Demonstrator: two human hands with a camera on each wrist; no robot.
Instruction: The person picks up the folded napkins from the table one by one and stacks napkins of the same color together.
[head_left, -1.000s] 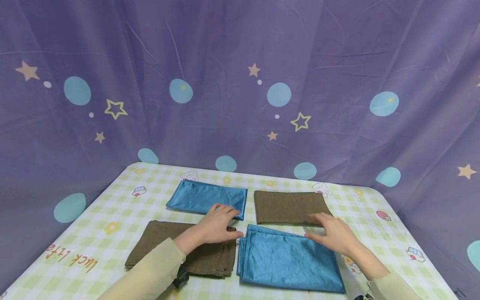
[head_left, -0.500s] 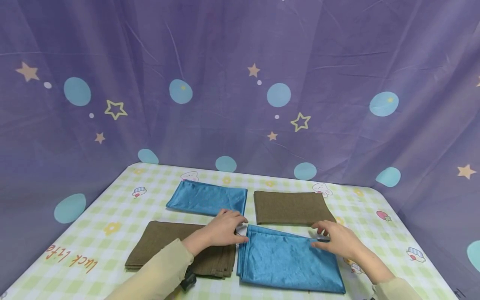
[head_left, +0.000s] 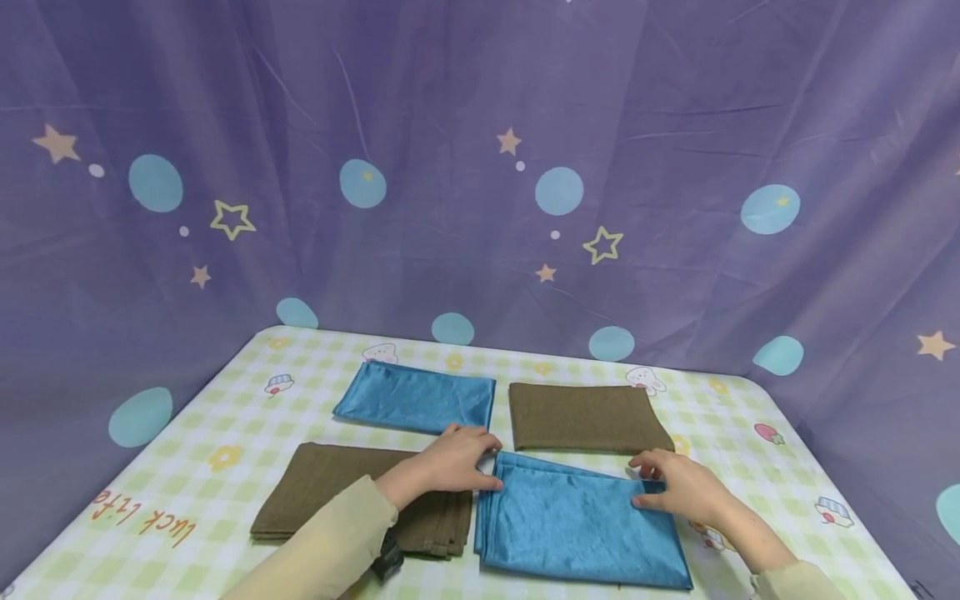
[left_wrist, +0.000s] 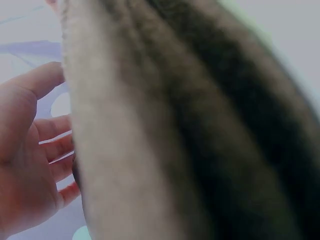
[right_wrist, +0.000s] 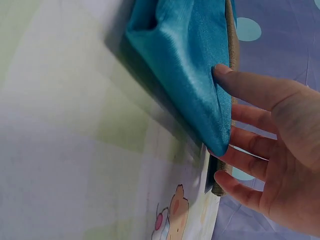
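In the head view, my left hand (head_left: pixel 457 460) hovers over the right end of a folded brown cloth (head_left: pixel 341 475), its thumb tip at the far left corner of a folded blue cloth (head_left: pixel 577 525). A gap shows between its thumb and loosely bent fingers. In the left wrist view, brown fabric (left_wrist: pixel 150 125) hides the fingertips of the left hand (left_wrist: pixel 30 155). My right hand (head_left: pixel 686 486) is at the blue cloth's far right corner. In the right wrist view, its thumb touches the blue cloth (right_wrist: pixel 190 75), while the other fingers extend past the edge.
Behind lie another folded blue cloth (head_left: pixel 416 398) on the left and another folded brown cloth (head_left: pixel 588 417) on the right. All rest on a table with a green checked cover (head_left: pixel 172 450). A purple patterned curtain (head_left: pixel 450 108) stands behind and at the sides.
My left hand has shifted right from the brown cloth to the blue cloth's corner. My right hand has moved slightly right and nearer, onto its far right corner. The cloths have stayed put.
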